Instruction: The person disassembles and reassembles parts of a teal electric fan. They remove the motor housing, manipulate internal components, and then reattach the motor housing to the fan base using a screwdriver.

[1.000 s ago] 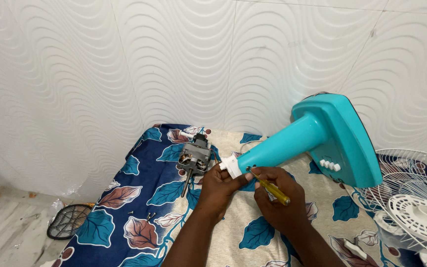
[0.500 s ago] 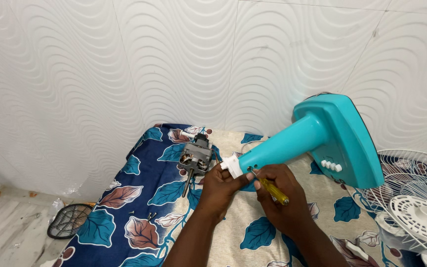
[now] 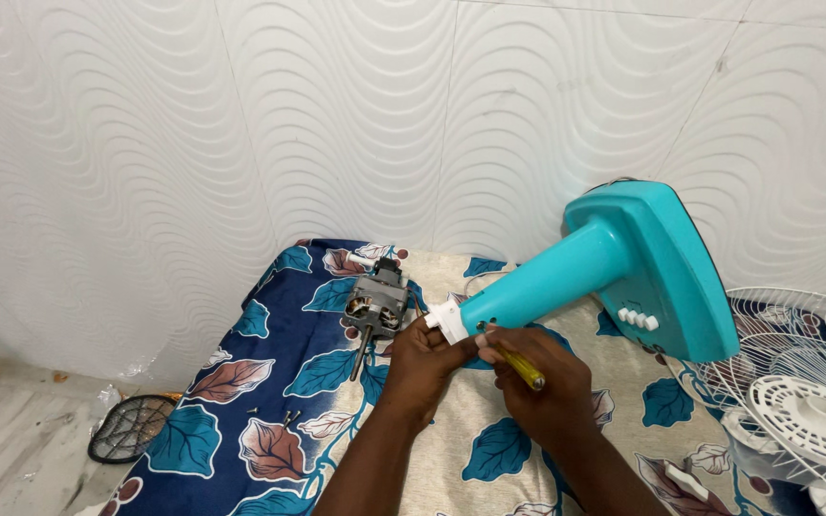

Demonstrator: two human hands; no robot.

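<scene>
A turquoise fan stand lies tilted on a floral cloth, its base toward the right and its white neck end toward the left. My left hand grips that white end of the neck. My right hand holds a yellow-handled screwdriver, whose tip rests against the underside of the neck. A bare fan motor with its shaft pointing toward me lies just left of the neck end.
Loose screws lie on the cloth near its left edge. A white wire fan guard lies at the right. A dark round mesh piece sits on the floor at the left. A wavy white wall stands behind.
My right hand has shifted the screwdriver slightly up against the neck. The stand and my left hand stay almost where they were.
</scene>
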